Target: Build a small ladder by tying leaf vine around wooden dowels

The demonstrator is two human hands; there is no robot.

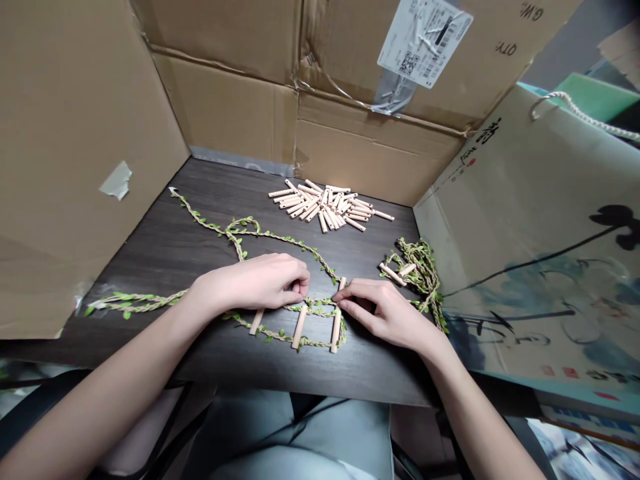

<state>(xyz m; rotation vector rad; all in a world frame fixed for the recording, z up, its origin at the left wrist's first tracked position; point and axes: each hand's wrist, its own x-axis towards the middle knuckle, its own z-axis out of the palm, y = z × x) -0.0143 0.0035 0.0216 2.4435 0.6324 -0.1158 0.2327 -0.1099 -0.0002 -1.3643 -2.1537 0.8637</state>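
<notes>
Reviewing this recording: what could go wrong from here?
The tan, green-leafed braided twine loops over itself beyond the left hand, so it might tangle. The short, pale wooden peg touching the right hand could slip. The bunched green leafy twine beside the pale, printed paper bag might snag.

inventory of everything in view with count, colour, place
rod pile: many, pale wood, table back
leafy cord: count unclear, green-tan, table centre and left
near rods: four showing, pale wood, along the leafy cord
cord bundle: one, green-tan, two rods showing, table's right
table: one, dark, underneath
cardboard: panels uncounted, brown, left and back
label: one, white, back cardboard
tape scrap: one, whitish, left cardboard
paper bag: one, pale, right
green item: one, green, paper bag's top
clothed lap: one, grey, below table
left hand: one, bare, centre
right hand: one, bare, centre right
</notes>
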